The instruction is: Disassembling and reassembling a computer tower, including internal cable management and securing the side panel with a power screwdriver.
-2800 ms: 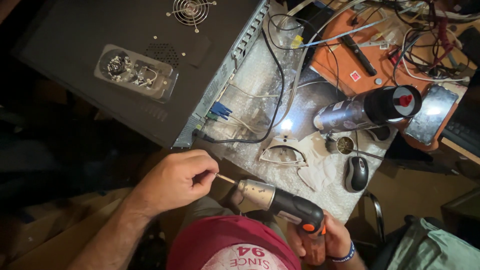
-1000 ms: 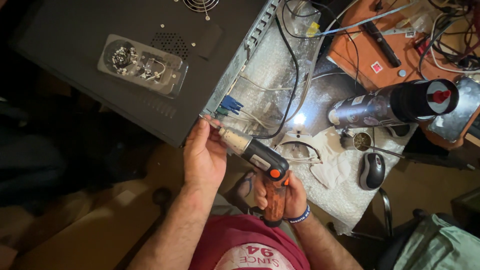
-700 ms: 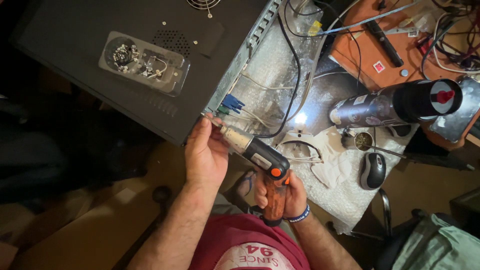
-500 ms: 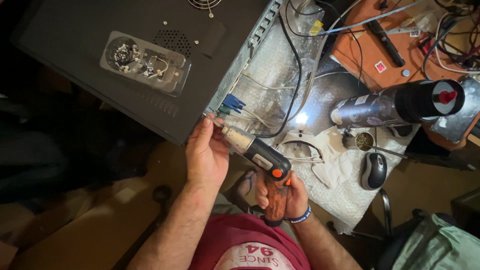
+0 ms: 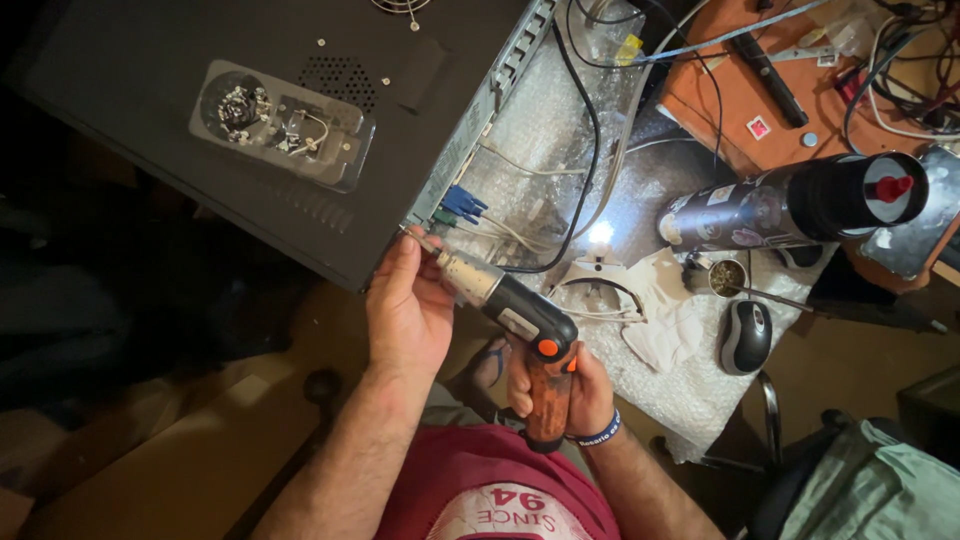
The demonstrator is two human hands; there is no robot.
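My right hand [image 5: 580,392] grips the orange handle of a cordless electric screwdriver [image 5: 520,320] with a black body and silver chuck. Its bit points up-left at the rear corner of a black computer case [image 5: 200,190] lying on its side. My left hand [image 5: 405,310] cups the front of the tool, fingers pinching the bit [image 5: 420,240] right at the case's metal back edge [image 5: 470,130]. A clear plastic tray [image 5: 285,125] with small screws and parts rests on the case's side panel.
Bubble wrap [image 5: 560,130] covers the desk under black and white cables. A dark cylindrical bottle [image 5: 790,205] lies on its side at right, with a computer mouse [image 5: 745,335], a small cup, crumpled tissue [image 5: 665,320] and an orange mat with tools beyond.
Since 2.8 s ago both hands lifted the screwdriver from near my lap to the case's rear corner. Over the last second the hands and tool have stayed nearly still.
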